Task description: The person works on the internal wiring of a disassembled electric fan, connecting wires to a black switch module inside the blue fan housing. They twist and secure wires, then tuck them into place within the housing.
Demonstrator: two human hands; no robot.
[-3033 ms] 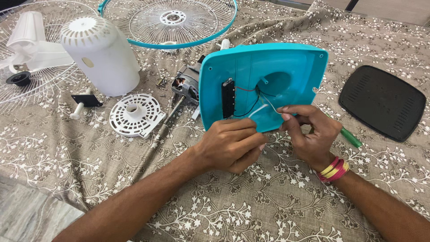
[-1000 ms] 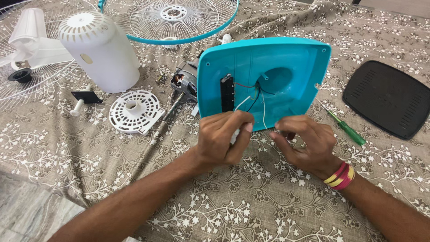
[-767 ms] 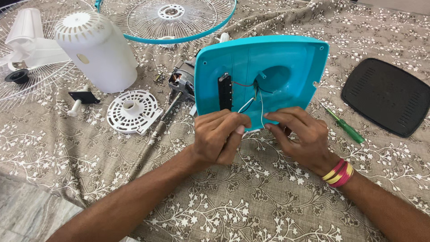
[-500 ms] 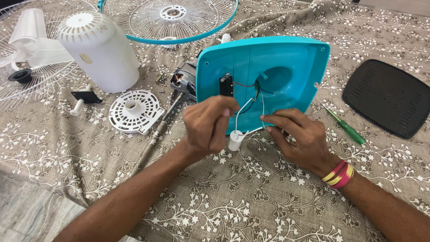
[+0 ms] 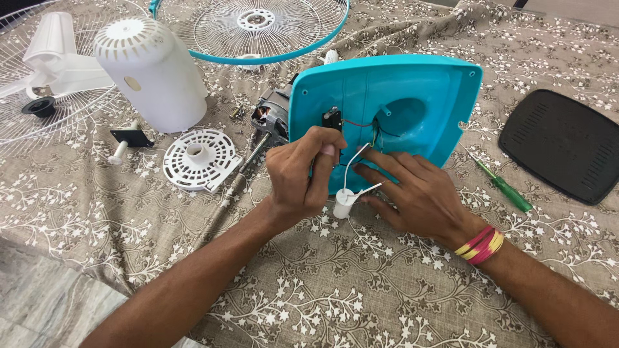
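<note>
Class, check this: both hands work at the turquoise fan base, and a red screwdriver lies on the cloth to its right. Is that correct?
Not quite. In the head view the screwdriver is green, not red. It does lie on the cloth right of the base, where both hands work.

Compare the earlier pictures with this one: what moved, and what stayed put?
The right hand let go of the green screwdriver, now lying on the cloth. A small white cylinder on white wires now hangs between both hands. The left hand stays at the turquoise plastic fan base; other parts unmoved.
</note>
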